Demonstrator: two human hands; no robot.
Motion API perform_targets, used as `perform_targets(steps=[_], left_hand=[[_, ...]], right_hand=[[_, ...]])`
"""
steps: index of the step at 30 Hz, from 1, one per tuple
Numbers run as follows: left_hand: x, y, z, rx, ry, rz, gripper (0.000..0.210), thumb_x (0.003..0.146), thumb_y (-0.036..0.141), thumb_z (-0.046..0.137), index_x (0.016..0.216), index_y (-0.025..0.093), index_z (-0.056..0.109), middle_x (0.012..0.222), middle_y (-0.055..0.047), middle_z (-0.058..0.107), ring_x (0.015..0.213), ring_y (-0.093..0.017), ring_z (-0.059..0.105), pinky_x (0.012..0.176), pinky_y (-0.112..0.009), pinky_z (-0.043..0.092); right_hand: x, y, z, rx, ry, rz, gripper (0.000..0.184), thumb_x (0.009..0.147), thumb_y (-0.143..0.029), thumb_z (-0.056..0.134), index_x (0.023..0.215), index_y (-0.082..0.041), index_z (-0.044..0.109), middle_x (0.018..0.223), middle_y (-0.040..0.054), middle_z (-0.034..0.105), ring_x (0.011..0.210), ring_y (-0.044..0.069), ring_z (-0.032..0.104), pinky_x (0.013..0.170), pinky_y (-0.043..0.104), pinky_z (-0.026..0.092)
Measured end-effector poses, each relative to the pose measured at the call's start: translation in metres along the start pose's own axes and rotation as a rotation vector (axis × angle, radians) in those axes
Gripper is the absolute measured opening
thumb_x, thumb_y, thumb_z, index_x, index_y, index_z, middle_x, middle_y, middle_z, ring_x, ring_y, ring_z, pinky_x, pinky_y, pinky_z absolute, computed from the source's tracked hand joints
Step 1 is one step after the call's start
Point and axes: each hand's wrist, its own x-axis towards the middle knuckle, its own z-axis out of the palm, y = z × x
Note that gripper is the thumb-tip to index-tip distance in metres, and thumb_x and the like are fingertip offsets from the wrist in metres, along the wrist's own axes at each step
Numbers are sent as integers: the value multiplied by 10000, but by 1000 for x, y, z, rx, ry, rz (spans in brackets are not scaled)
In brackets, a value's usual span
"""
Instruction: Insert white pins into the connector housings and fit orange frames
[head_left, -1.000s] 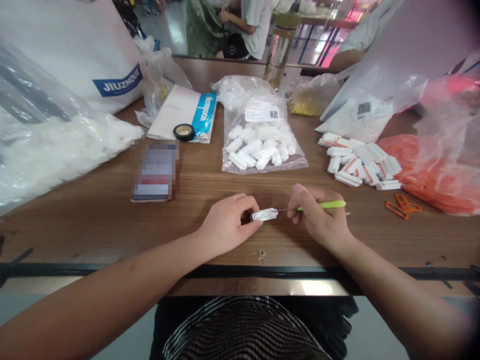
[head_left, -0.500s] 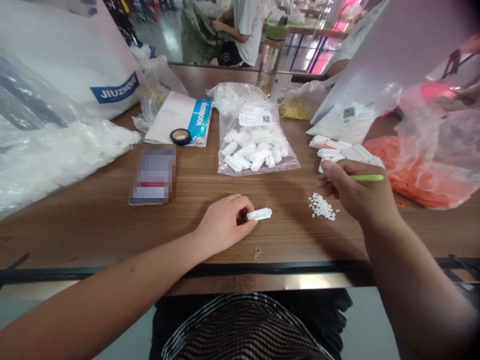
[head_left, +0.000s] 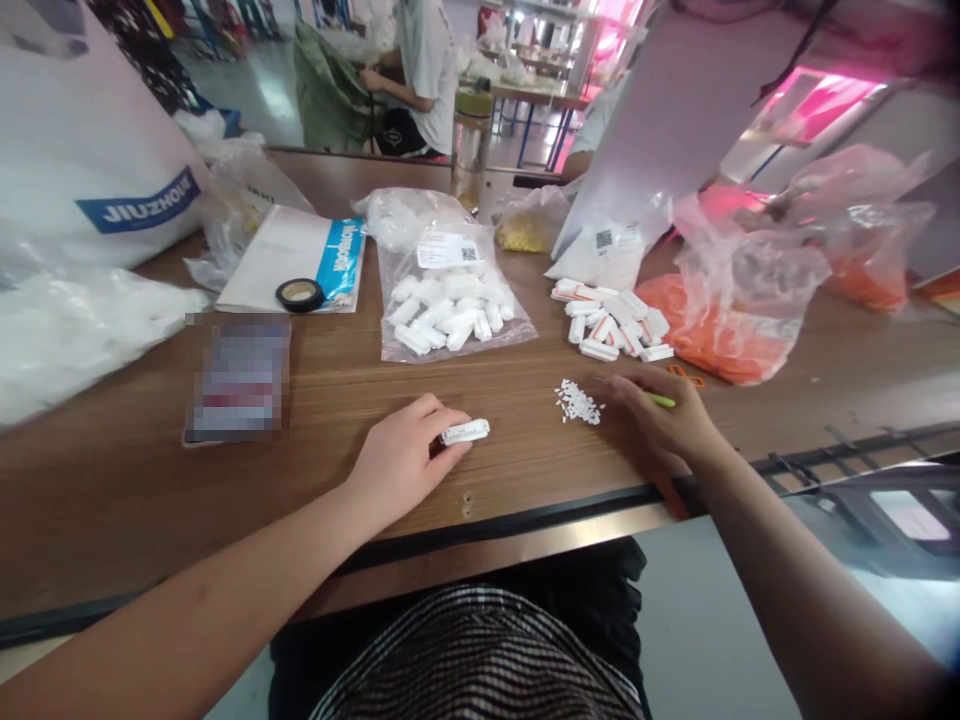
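Note:
Between the thumb and fingers of my left hand (head_left: 409, 447) is a white plastic connector housing (head_left: 466, 432) with a row of small holes, held just over the table. My right hand (head_left: 664, 405) is closed around a slim tool with a green handle (head_left: 661, 400); its thin tip points left. That tip is close to a small heap of tiny white plastic pieces (head_left: 578, 402). Behind the heap lies a pile of white housings, some with orange strips (head_left: 611, 322). A clear bag of white housings (head_left: 454, 300) lies beyond my left hand.
To the left are a phone (head_left: 238, 385), a notebook (head_left: 270, 262) with a roll of black tape (head_left: 299, 294), and large white bags. A bottle (head_left: 470, 150) stands at the back. Orange parts fill a clear bag (head_left: 739, 325) at right. Another person (head_left: 424, 80) sits beyond the table.
The view has swung to the right. My right hand has come down from beside the housing pile to the right edge of the tiny pieces. My left hand keeps hold of the connector housing.

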Motion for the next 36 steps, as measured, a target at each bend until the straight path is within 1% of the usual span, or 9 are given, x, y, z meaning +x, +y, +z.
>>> perform_targets(steps=[2,5,12,14,17,20,24,30,36], left_hand=[[0,0,0,18,2,15,177,944,306,585,1097,246,651,1009,-22,630,907,-204,606,777,-358,476],[0,0,-1,17,1,24,167,963,316,554,1073,227,643,998,-32,631,943,-218,597,817,-380,470],[3,-5,-5,-151,14,-113,262,948,350,562,1166,226,634,1057,-54,668,820,-186,596,774,-360,477],[2,-3,-9,-301,25,-185,355,945,378,566,1277,255,596,1145,-62,665,930,-200,612,837,-366,481],[1,4,-16,-517,-103,-298,428,917,438,592,1305,258,601,1002,-49,682,763,-169,603,698,-318,492],[6,18,-21,-750,-171,-379,375,890,452,629,1186,224,661,882,-32,653,702,-146,579,616,-271,473],[20,35,-15,-1071,-146,-423,297,850,411,700,1045,192,653,1034,-53,635,850,-161,617,583,-222,462],[33,30,9,-1253,-183,-395,264,848,353,719,1015,171,626,1008,-60,679,830,-137,615,638,-225,460],[25,18,11,-1082,-187,-242,274,854,355,702,1058,196,610,1035,-60,687,902,-170,610,704,-276,459]], right_hand=[[-9,0,0,-77,-79,-150,233,916,-404,596,987,-217,715,969,68,718,913,237,656,843,386,506],[-20,-1,-1,-222,-163,-309,339,883,-414,648,1168,-233,672,1112,94,690,1035,272,624,930,454,492],[-36,-2,1,-341,-191,-364,659,828,-553,677,1387,-236,529,1326,123,604,1164,320,568,1016,538,440],[-36,2,-1,-253,-172,-331,568,889,-512,615,1379,-236,539,1289,112,631,1150,295,586,1005,500,456],[-30,18,-12,-160,22,-174,365,965,-404,504,1237,-210,652,1145,101,685,999,235,654,871,384,518],[-18,43,-32,-382,165,29,292,923,-371,539,1001,-191,755,961,91,714,822,224,664,727,347,505],[1,66,-58,-615,-9,102,248,857,-377,594,901,-234,792,924,61,738,836,242,665,695,335,467],[22,78,-69,-583,-122,170,222,789,-406,642,824,-251,797,875,45,748,768,220,655,663,311,448],[26,76,-63,-526,-111,210,161,739,-357,673,699,-219,747,749,31,730,690,192,634,601,280,422]])
